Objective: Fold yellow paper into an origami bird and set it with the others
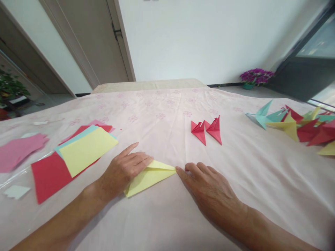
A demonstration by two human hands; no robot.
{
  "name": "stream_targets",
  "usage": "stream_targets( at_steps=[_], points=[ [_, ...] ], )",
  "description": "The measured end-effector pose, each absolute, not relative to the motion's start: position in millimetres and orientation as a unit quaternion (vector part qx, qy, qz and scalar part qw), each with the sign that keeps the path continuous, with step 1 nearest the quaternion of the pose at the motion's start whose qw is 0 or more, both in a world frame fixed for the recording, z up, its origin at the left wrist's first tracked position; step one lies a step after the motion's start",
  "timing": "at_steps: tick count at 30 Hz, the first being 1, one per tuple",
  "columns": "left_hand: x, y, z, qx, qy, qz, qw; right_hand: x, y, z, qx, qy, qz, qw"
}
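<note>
A yellow sheet of paper [146,181], folded into a kite-like shape with a narrow point, lies on the cloth in front of me. My left hand [128,169] rests flat over its upper left part, index finger stretched out and apart from the others. At the pointed right end, my right hand [206,184] grips the tip with a fingertip on top, its other fingers curled. Whether the thumb is beneath the tip is hidden. Two small red paper cranes [205,130] sit just beyond my right hand.
Stacked yellow, blue and red paper sheets [87,150] lie on the left, with pink paper [21,151] and a white scrap [17,191] farther left. Several folded paper cranes [288,122] crowd the right side. A pale flowered tablecloth [162,104] covers the table.
</note>
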State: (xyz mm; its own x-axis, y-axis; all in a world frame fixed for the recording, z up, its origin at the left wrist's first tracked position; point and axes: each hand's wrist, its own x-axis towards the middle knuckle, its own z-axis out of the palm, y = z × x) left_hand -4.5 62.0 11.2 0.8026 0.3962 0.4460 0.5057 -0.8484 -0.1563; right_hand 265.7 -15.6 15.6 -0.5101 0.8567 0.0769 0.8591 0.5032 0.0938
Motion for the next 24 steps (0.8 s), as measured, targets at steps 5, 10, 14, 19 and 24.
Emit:
stream_targets(
  at_steps=[5,10,14,19,24],
  points=[
    [-15.7,63.7,4.9,-0.938,-0.261,-0.189,0.124,267.0,-16.0,9.3,-0.482,-0.871,-0.087,0.025],
    [-15.9,65.7,-1.5,-0.934,-0.295,-0.176,0.100,268.3,-16.3,5.6,-0.478,-0.873,-0.100,0.021],
    [-15.9,71.7,0.7,-0.933,-0.314,-0.160,0.073,269.9,-15.7,2.6,-0.466,-0.878,-0.106,0.021],
    [-16.5,80.4,4.1,-0.936,-0.328,-0.126,0.031,271.4,-14.7,0.0,-0.452,-0.883,-0.117,0.035],
    [-22.7,84.6,1.8,-0.937,-0.334,-0.096,0.019,272.4,-14.3,-2.6,-0.443,-0.885,-0.137,0.050]
  ],
)
